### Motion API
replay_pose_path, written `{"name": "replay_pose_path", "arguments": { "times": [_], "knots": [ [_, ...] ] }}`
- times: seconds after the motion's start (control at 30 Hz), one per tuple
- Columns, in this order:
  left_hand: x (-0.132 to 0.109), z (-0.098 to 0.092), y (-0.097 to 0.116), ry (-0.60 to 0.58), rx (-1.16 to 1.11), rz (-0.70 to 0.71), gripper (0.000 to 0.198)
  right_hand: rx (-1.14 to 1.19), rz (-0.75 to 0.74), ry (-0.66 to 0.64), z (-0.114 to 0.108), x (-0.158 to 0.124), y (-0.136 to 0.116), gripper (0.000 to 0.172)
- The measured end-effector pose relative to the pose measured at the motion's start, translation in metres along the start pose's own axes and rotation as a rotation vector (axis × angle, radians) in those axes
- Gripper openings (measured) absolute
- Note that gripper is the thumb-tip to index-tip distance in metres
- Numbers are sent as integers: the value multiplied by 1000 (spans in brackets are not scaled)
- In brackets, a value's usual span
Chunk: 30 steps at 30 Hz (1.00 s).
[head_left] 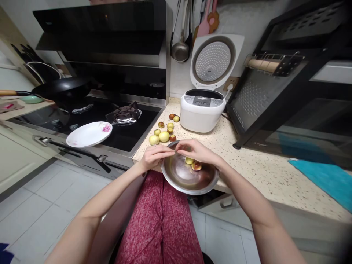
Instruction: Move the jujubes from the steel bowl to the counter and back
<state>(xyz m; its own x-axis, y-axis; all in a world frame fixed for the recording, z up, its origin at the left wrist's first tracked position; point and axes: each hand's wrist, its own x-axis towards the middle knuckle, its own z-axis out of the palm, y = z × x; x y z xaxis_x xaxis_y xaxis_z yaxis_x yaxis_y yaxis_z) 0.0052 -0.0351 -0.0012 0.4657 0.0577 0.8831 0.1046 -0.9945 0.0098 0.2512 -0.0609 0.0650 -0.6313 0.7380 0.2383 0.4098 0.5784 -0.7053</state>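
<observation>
A steel bowl (189,176) sits at the front edge of the speckled counter (264,172), with a couple of small fruit pieces (193,164) inside. Both hands meet over its far rim. My left hand (155,156) has its fingers curled and pinched toward the right one. My right hand (194,150) is also pinched, fingertips touching the left hand's. Whatever they hold between them is too small to make out. Several small green and reddish fruits (164,136) lie on the counter just behind the hands.
A white rice cooker (202,110) stands open behind the fruits. A black oven (288,91) fills the right side, with a teal cloth (324,176) beside it. Left is a gas stove (110,121) with a white plate (89,134) and a black wok (64,88).
</observation>
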Motion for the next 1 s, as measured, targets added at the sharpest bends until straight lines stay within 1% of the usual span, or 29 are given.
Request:
{"name": "replay_pose_path", "arguments": {
  "times": [0.17, 0.3, 0.37, 0.43, 0.47, 0.5, 0.57, 0.67, 0.77, 0.87, 1.0],
  "knots": [
    [6, 9, 17, -32, -80, -16, 32, -27, 17, -153, -15, -5, 2, 17],
    [7, 12, 19, -12, -73, -52, 34, -64, 14, -217, -18, -4, 5, 17],
    [7, 11, 13, 20, -39, -140, 35, -70, 20, -224, -16, -3, 9, 17],
    [6, 11, 3, 40, 3, -281, 35, -74, 20, -232, -15, -3, 12, 16],
    [7, 11, -4, 30, 24, -349, 35, -74, 19, -235, -15, -2, 13, 15],
    [7, 11, -11, 3, 47, -402, 34, -73, 18, -237, -14, -2, 14, 15],
    [9, 14, -26, -116, 87, -434, 34, -74, 16, -239, -14, -2, 15, 16],
    [12, 21, -44, -320, 235, -433, 38, -68, 19, -240, -13, -3, 16, 17],
    [13, 30, -52, -478, 352, -387, 40, -66, 24, -247, -12, -3, 17, 17],
    [13, 32, -52, -557, 391, -344, 36, -69, 26, -244, -12, -3, 18, 16],
    [16, 28, -44, -576, 403, -330, 33, -71, 21, -250, -11, -3, 19, 16]
  ]
}}
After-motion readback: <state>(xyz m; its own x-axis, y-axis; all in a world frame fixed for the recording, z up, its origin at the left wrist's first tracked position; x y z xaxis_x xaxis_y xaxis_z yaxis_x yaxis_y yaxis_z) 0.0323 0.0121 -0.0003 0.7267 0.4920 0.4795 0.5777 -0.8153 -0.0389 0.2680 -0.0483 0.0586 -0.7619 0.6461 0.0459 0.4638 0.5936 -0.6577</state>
